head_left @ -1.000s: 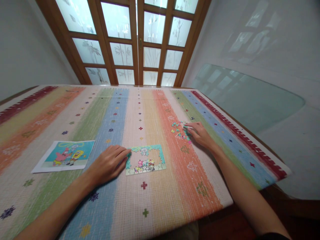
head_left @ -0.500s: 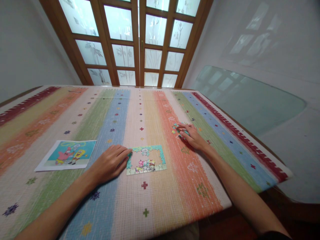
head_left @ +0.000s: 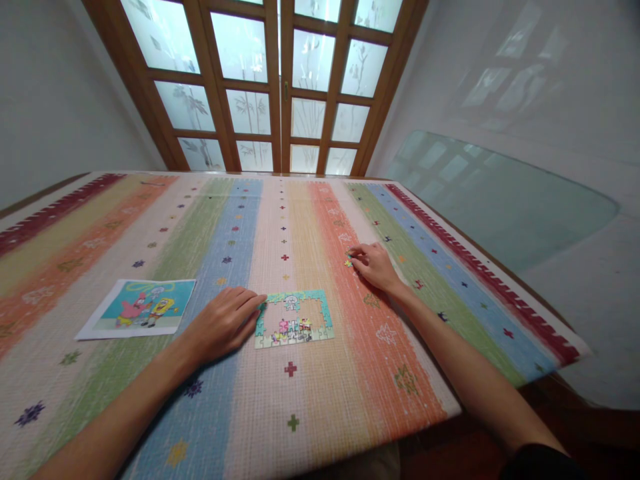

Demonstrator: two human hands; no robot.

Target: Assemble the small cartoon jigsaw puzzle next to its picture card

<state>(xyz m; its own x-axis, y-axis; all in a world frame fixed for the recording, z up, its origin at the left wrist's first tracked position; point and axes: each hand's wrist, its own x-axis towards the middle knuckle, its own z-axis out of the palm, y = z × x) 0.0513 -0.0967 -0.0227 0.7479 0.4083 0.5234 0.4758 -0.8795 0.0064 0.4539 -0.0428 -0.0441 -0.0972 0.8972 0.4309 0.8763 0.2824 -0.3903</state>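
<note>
A partly assembled jigsaw puzzle (head_left: 295,339) lies flat on the tablecloth, its frame of teal and pale pieces around bare gaps. My left hand (head_left: 231,321) rests beside it, palm down, fingers stretched out and fingertips touching its upper left edge. Farther off to the right, my right hand (head_left: 375,268) is over a few loose jigsaw pieces (head_left: 349,263), fingers curled in and pinched toward the thumb at a piece. That hand covers most of the small pile.
A printed cartoon picture (head_left: 145,307) on white paper lies left of my left hand. The striped tablecloth (head_left: 270,413) covers the table, whose near edge drops off at the lower right. Glazed wooden doors (head_left: 280,120) stand behind, with a glass panel (head_left: 490,193) at right.
My right hand's fingers have drawn together from a looser spread over the loose pieces, and the hand hides more of them. The left hand stays at the puzzle's edge. The view shifts slightly.
</note>
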